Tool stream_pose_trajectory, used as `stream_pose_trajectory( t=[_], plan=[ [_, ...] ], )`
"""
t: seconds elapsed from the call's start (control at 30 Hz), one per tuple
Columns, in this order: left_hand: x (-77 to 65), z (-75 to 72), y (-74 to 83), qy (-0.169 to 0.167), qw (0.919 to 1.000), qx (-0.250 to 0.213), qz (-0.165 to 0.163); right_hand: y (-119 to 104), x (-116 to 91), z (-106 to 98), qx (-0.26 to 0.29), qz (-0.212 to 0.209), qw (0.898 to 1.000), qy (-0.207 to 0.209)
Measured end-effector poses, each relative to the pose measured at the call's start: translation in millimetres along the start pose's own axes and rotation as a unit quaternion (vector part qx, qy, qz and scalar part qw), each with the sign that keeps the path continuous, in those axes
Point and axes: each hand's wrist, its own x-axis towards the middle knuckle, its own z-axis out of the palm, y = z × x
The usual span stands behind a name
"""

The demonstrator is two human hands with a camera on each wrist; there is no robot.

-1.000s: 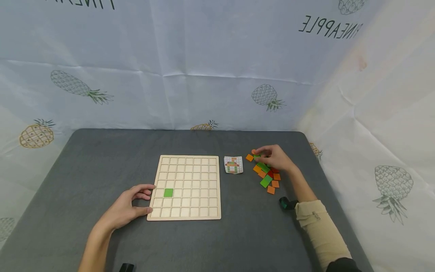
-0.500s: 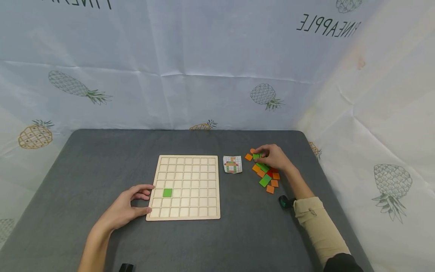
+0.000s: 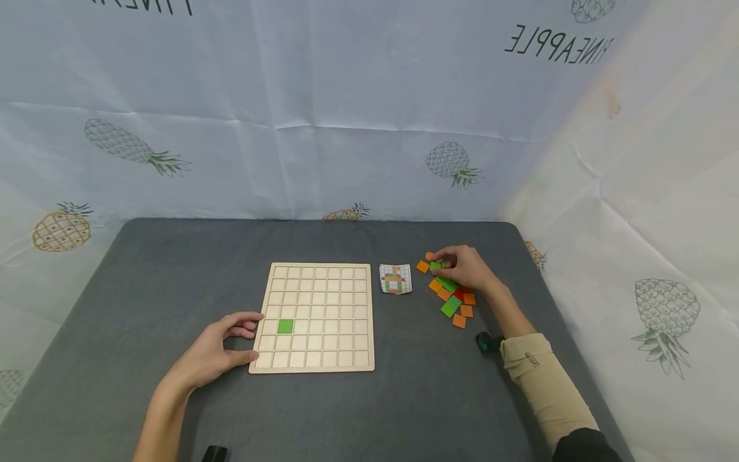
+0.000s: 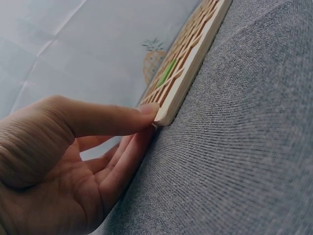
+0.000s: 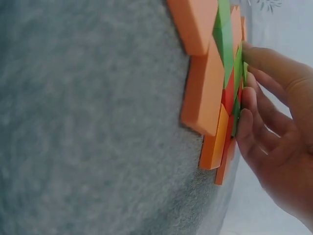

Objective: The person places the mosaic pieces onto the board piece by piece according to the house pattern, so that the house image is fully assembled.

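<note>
A small green square tile [image 3: 435, 265] lies at the far end of a loose heap of orange, green and red tiles [image 3: 451, 308], toward the desk's far right corner. The right hand [image 3: 466, 267] has its thumb and forefinger slightly apart, one on either side of that tile; whether they pinch it cannot be told. An orange tile [image 3: 423, 266] lies just beside, to the left.

Left of the heap is a white paper card [image 3: 396, 280] with a coloured grid picture, then a square pale wooden board [image 3: 315, 297] with a grid of recesses. One green square [image 3: 285, 326] sits in its second column from the left, third row from the near edge. The left hand [image 3: 213, 350] is spread, holding nothing clear of the desk, thumb at the board's near left corner and forefinger farther up its left edge. The grey desk [image 3: 317, 417] backs onto a white pineapple-print cloth [image 3: 369, 173].
</note>
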Motion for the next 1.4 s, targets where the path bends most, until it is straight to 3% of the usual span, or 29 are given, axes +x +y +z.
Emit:
stream_pose_trajectory(
  t=[0.27,0.67,1.0,1.4],
  plan=[
    [0.4,-0.4,1.4,0.001,1.0,0.0,0.004,-5.5,-4.2,-0.3,-0.015,-0.019,0.999,0.023],
    [-1.0,-0.8,0.8,0.002,1.0,0.0,-0.004,-46.6,-7.8,0.0,-0.019,-0.127,0.991,0.048],
    [-1.4,-0.2,1.0,0.003,1.0,0.002,-0.004,-80.9,-11.1,5.1,0.021,-0.166,0.985,0.039],
    [-0.4,-0.1,-0.1,0.003,1.0,0.004,0.001,-115.4,-12.2,25.0,0.039,-0.203,0.978,0.02]
  ],
)
